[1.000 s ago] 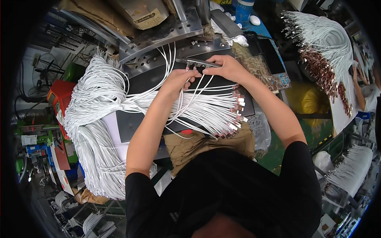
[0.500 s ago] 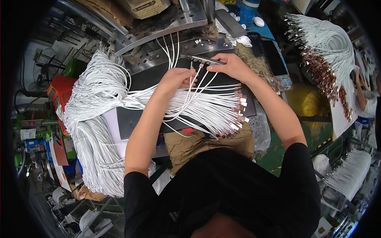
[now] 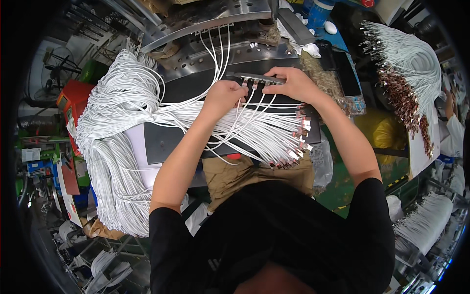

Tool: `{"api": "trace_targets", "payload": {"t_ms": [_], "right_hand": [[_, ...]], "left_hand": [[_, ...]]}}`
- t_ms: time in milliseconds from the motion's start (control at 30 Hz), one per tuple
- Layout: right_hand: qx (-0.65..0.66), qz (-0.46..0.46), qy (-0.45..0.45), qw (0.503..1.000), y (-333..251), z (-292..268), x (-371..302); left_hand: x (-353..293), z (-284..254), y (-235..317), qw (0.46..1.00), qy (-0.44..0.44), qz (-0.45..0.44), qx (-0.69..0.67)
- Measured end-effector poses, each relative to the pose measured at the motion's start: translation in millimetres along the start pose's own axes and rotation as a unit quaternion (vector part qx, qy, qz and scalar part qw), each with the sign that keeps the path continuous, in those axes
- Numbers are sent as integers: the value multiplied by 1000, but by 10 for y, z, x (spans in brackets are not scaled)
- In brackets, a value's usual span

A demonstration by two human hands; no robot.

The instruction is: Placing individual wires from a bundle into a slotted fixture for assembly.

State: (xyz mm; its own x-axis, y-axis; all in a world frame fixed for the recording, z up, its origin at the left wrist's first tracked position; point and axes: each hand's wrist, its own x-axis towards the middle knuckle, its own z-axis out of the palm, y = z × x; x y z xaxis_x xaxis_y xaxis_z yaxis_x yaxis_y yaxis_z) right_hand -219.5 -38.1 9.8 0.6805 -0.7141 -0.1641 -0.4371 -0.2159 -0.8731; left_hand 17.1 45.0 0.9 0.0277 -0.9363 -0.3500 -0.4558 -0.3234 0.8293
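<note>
A dark slotted metal bar [image 3: 255, 77] lies over the black work mat, with several white cable ends seated along its near side. My right hand [image 3: 296, 85] grips the bar's right end, thumb beneath and fingers on top. At the bar's left part, my left hand [image 3: 224, 99] is closed in a pinch on a white cable [image 3: 238, 113] close to its connector end; the fingertips partly hide it. Below both hands, a fanned bundle of white cables [image 3: 245, 131] spreads to the right, ending in metal-and-reddish connectors [image 3: 299, 131].
Beyond my hands stands a perforated steel machine plate [image 3: 210, 30], with several white cables running up to it. Large cable coils [image 3: 120, 103] hang at left. A blue container [image 3: 319, 14] and a dark flat panel [image 3: 346, 73] sit at back right. More cables [image 3: 404, 68] hang far right.
My left hand has shifted slightly right and down, bringing its pinched cable to the bar. More of the bar and its seated connectors now show. The whole view has shifted slightly.
</note>
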Motion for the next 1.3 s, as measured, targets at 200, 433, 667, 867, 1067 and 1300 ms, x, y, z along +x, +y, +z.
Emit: {"api": "trace_targets", "payload": {"t_ms": [200, 433, 667, 867, 1067, 1300], "right_hand": [[-252, -199, 196, 926, 112, -66, 428], [-241, -276, 401, 839, 108, -140, 2188], [-275, -261, 397, 836, -106, -385, 2416], [-216, -224, 320, 895, -66, -284, 2351], [-229, -202, 276, 911, 80, 14, 1426], [-334, -191, 233, 893, 79, -167, 106]], "left_hand": [[192, -403, 68, 970, 162, 116, 142], [485, -603, 67, 955, -13, -61, -289], [-179, -521, 296, 991, 13, 32, -131], [-1062, -1846, 282, 819, 477, 289, 137], [-1222, -2074, -259, 870, 405, -91, 266], [-816, 265, -246, 843, 159, 442, 264]]}}
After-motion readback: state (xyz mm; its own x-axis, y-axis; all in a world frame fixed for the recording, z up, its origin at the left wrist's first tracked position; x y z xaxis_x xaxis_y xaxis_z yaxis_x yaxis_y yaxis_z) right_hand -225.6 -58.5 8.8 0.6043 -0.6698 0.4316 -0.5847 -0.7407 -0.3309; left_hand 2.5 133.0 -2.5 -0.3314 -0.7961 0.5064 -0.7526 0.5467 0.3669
